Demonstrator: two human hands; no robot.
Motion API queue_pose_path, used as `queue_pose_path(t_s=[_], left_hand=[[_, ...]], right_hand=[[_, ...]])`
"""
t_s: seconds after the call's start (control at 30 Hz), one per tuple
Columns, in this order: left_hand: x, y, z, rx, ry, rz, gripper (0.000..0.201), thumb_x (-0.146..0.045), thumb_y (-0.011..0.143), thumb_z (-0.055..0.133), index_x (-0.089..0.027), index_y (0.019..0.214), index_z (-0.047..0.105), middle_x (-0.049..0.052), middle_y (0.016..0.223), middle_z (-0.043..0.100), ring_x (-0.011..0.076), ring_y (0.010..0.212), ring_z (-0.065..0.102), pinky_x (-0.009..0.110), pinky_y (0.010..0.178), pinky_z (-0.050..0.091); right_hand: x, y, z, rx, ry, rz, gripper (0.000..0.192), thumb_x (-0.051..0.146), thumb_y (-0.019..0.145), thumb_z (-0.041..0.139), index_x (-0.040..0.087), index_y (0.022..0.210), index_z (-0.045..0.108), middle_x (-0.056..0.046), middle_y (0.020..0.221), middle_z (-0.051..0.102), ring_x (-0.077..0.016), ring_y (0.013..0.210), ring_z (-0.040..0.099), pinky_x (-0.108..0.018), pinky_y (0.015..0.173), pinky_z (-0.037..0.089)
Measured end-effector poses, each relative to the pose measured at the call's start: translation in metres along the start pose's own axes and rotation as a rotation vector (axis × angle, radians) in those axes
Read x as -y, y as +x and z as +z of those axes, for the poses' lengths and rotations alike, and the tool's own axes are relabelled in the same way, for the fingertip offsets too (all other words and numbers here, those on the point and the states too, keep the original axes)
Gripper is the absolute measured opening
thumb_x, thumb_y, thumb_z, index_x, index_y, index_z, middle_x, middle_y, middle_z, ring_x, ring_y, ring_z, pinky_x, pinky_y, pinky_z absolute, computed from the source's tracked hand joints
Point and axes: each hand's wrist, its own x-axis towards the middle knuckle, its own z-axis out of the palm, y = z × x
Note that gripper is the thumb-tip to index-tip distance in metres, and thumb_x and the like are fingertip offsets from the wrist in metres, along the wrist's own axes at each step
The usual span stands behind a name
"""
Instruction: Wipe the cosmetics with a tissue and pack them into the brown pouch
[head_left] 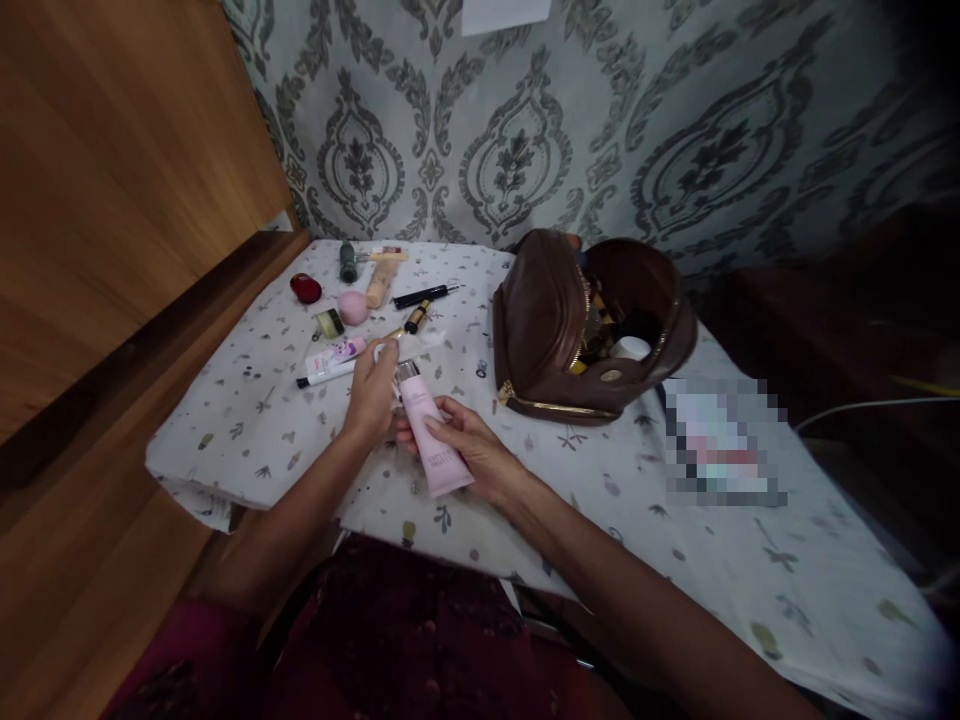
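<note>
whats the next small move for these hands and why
Perhaps bring the left hand onto the shiny silver cap of the pale pink squeeze tube: the right hand grips the tube's body, and the capped end points up beside the left hand.

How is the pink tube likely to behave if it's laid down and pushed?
The pink tube would probably slide or rock rather than roll freely, since its wide end is pressed flat. Its smooth-looking surface may be slightly slippery. The body likely gives when squeezed, judging by how it flattens towards that end.
</note>
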Motion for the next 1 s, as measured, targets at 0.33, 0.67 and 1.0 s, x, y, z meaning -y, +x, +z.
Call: queue_pose_path(t_s=[0.33,0.67,1.0], left_hand=[[-0.007,-0.038,0.008,0.080,0.148,0.189,0.020,-0.034,0.100,0.041,-0.023,0.117,0.040,0.009,0.125,0.056,0.0196,0.119,0.054,0.038,0.108,0.040],[-0.001,-0.086,0.007,0.340,0.220,0.114,0.028,-0.044,0.096,0.049,-0.023,0.112,0.041,0.008,0.114,0.057,0.0226,0.110,0.056,0.040,0.098,0.048],[-0.064,-0.068,0.066,0.581,0.101,0.223,0.028,-0.046,0.091,0.058,-0.024,0.106,0.049,0.001,0.088,0.064,0.0170,0.071,0.064,0.028,0.060,0.056]], right_hand=[[-0.006,0.007,0.002,-0.205,0.126,-0.177,0.049,0.032,0.053,0.093,0.021,0.090,0.062,0.005,0.080,0.066,-0.0087,0.063,0.058,-0.019,0.060,0.049],[0.025,-0.001,0.007,-0.329,0.070,-0.577,0.037,0.033,0.065,0.084,0.022,0.093,0.064,0.002,0.090,0.066,-0.0115,0.083,0.059,-0.019,0.076,0.050],[0.087,-0.075,-0.007,-0.255,-0.345,-0.642,0.043,0.040,0.083,0.071,0.022,0.119,0.058,0.001,0.084,0.059,-0.0061,0.049,0.045,-0.018,0.039,0.039]])
